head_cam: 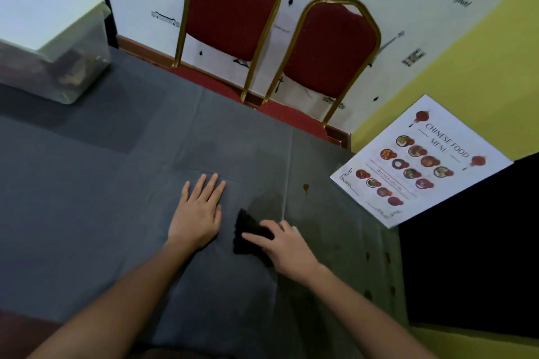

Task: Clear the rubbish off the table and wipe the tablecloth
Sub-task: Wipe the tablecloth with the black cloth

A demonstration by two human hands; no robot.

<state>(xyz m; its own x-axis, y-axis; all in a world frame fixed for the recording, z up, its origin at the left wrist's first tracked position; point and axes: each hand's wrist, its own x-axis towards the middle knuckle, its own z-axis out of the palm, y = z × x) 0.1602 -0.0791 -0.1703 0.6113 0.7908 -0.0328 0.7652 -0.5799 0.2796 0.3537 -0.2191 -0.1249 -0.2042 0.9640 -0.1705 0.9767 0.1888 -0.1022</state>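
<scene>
A grey tablecloth (116, 172) covers the table. My right hand (287, 248) presses a black cloth (248, 232) onto it, fingers curled over the cloth. Just beyond the cloth lies a darker damp smear (267, 198). A small brown stain (305, 187) sits to the right of the smear, and several more brown spots (368, 256) dot the cloth near the right edge. My left hand (198, 213) lies flat on the tablecloth, palm down, fingers slightly spread, holding nothing, a short way left of the black cloth.
A printed menu sheet (420, 160) hangs over the table's right far corner. A clear plastic box with a white lid (49, 38) stands at the far left. Two red chairs with gold frames (329, 46) stand behind the far edge, against a patterned wall.
</scene>
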